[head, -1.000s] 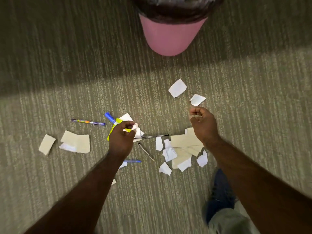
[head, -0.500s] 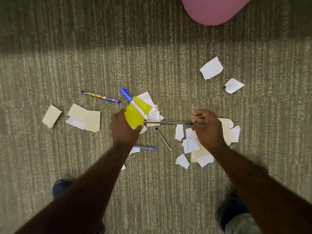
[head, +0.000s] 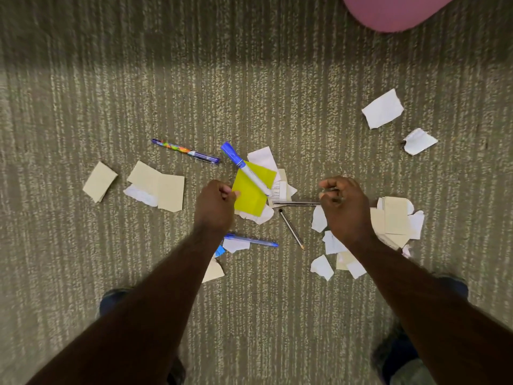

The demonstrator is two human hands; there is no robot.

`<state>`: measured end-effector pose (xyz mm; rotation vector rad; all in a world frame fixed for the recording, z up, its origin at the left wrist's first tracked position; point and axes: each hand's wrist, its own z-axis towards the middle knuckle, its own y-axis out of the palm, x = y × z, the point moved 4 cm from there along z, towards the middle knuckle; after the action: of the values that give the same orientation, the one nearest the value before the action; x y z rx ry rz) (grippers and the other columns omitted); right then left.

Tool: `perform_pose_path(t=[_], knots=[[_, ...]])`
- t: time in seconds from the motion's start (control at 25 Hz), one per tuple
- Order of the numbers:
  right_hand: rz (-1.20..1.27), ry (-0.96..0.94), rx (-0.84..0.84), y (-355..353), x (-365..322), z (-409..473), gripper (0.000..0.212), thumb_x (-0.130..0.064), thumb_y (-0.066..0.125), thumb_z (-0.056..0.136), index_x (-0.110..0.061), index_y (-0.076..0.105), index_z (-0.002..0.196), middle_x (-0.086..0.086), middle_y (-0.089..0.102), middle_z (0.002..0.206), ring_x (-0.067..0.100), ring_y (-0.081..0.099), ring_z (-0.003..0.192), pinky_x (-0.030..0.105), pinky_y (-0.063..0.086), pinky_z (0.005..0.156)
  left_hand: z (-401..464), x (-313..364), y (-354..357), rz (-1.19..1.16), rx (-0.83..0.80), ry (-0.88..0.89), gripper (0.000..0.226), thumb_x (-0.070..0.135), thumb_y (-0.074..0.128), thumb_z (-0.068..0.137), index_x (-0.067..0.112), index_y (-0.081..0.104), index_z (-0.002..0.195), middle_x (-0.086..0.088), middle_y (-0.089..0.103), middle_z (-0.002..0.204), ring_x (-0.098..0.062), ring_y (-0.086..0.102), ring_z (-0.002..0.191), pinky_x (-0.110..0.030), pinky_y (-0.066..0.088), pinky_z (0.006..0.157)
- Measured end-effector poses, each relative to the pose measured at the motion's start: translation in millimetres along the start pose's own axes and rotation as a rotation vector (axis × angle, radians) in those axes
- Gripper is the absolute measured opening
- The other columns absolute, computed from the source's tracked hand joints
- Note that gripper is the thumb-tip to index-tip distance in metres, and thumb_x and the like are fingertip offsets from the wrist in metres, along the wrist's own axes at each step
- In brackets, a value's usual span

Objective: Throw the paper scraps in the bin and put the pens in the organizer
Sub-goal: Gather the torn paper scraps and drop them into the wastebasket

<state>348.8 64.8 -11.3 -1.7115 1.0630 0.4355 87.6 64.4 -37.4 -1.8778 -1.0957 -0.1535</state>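
The left hand (head: 215, 205) pinched the yellow scrap (head: 251, 194) at its nine o'clock edge. The right hand (head: 342, 207) gripped a black pen (head: 295, 203) end. The bin (head: 388, 9) sat at one o'clock.

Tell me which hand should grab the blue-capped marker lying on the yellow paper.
Probably the left hand: it is pinching the yellow paper right beside the marker. The right hand sits farther off, fingers closed on a dark thin pen.

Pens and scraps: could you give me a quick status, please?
Left hand pinching yellow paper. Right hand gripping dark pen. Pink bin far, unobstructed.
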Motion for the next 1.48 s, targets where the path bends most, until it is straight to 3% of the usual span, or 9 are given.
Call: perform_pose_path(t=[0.12,0.32,0.48,0.6,0.72,0.8,1.04,1.24,1.48], knots=[[0.009,0.001,-0.035,11,-4,-4,0.022,0.006,0.058,0.081,-0.011,0.063,0.094,0.001,0.058,0.1,0.003,0.055,0.076,-0.002,0.04,0.07,-3,-5,-14,-0.082,0.077,-0.029,0.016,0.019,0.067,0.083,0.016,0.052,0.078,0.013,0.051,0.061,0.002,0.047,0.057,-0.006,0.033,0.05],[0.022,0.007,-0.045,28,-19,-7,0.022,0.003,0.058,0.082,-0.013,0.064,0.095,0.002,0.059,0.101,0.01,0.059,0.08,0.001,0.042,0.071,-10,-26,-52,-0.22,0.247,-0.059,0.01,0.019,0.066,0.084,0.014,0.056,0.084,0.003,0.059,0.075,-0.01,0.051,0.067,-0.021,0.032,0.061],[-0.077,0.044,-0.032,46,-34,-3,0.016,-0.01,0.066,0.081,-0.009,0.063,0.097,0.004,0.058,0.098,0.024,0.061,0.089,0.033,0.051,0.08,-11,-58,-71,-0.161,0.286,-0.198,0.018,0.018,0.066,0.084,0.006,0.061,0.097,-0.014,0.065,0.097,-0.024,0.057,0.084,-0.029,0.039,0.075],[-0.342,0.12,-0.056,63,-38,0,0.037,-0.037,0.07,0.079,-0.011,0.057,0.102,0.011,0.058,0.108,0.03,0.054,0.102,0.044,0.047,0.088,-13,-55,-74,-0.011,0.233,0.025,0.034,0.012,0.07,0.079,0.009,0.058,0.111,-0.016,0.06,0.111,-0.024,0.054,0.085,-0.029,0.041,0.076],[-0.512,0.203,-0.039,74,-42,3,0.059,-0.054,0.067,0.076,-0.009,0.051,0.111,0.015,0.052,0.121,0.034,0.047,0.115,0.046,0.042,0.093,-21,-30,-59,0.242,0.057,0.409,0.044,0.013,0.073,0.075,0.015,0.058,0.116,-0.011,0.056,0.113,-0.029,0.053,0.095,-0.037,0.044,0.081],[-0.527,0.229,-0.006,80,-44,4,0.063,-0.055,0.068,0.075,-0.008,0.049,0.113,0.015,0.049,0.124,0.035,0.045,0.118,0.047,0.041,0.094,-25,-17,-39,0.361,-0.071,0.504,0.052,0.022,0.075,0.072,0.016,0.056,0.12,-0.008,0.055,0.116,-0.029,0.052,0.1,-0.038,0.046,0.084],[-0.476,0.23,-0.014,86,-49,14,0.049,-0.045,0.073,0.075,-0.011,0.06,0.107,0.012,0.048,0.122,0.032,0.049,0.113,0.04,0.043,0.093,-31,-2,6,0.517,-0.151,0.409,0.07,0.037,0.077,0.067,0.02,0.044,0.127,-0.006,0.045,0.13,-0.028,0.044,0.112,-0.042,0.044,0.086],[-0.292,0.125,-0.039,87,-54,17,0.028,-0.018,0.067,0.083,-0.005,0.059,0.106,0.015,0.062,0.111,0.03,0.058,0.101,0.03,0.041,0.08,-30,1,8,0.47,-0.069,0.341,0.053,0.031,0.079,0.067,0.02,0.048,0.109,-0.004,0.048,0.117,-0.026,0.044,0.103,-0.04,0.043,0.079],[0.103,0.224,0.128,57,-41,10,0.018,-0.015,0.056,0.092,-0.002,0.06,0.103,0.017,0.067,0.1,0.021,0.059,0.083,0.026,0.043,0.072,-15,0,1,0.184,-0.1,0.283,0.013,0.017,0.069,0.077,0.019,0.057,0.083,-0.002,0.062,0.082,-0.028,0.053,0.084,-0.03,0.035,0.063]])
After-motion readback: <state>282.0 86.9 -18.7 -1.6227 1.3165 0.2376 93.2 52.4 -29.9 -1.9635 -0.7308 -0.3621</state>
